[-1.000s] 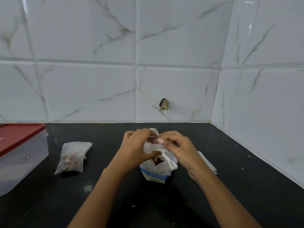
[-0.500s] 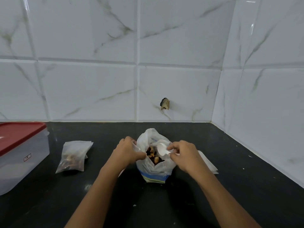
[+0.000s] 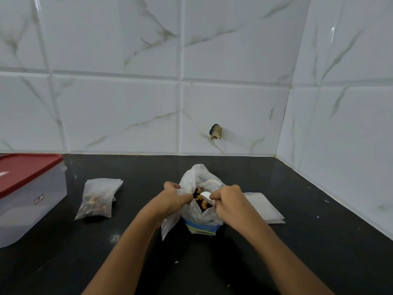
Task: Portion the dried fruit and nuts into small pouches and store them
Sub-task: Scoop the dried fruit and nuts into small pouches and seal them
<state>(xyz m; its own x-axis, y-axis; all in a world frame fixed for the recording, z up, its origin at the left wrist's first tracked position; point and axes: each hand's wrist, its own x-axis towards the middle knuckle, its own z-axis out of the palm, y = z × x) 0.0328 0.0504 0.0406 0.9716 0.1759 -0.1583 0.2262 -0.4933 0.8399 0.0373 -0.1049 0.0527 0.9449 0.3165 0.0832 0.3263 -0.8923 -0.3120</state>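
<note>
A big plastic bag [image 3: 197, 177] with a blue bottom stands open on the black counter, and dried fruit and nuts [image 3: 201, 201] show inside it. My left hand [image 3: 172, 199] grips the bag's left rim together with a small clear pouch [image 3: 168, 225] that hangs below the hand. My right hand [image 3: 228, 201] holds a white spoon [image 3: 205, 195] over the bag's mouth; its handle is hidden in my fingers. A filled pouch [image 3: 98, 198] lies flat to the left.
A clear storage box with a red lid [image 3: 25, 173] stands at the far left. A stack of flat empty pouches [image 3: 263, 206] lies right of the bag. The tiled wall closes the back and the right side.
My hands came down from the bag's top and spread it open, so the fruit and nuts show. The right hand now has the spoon at the bag's mouth.
</note>
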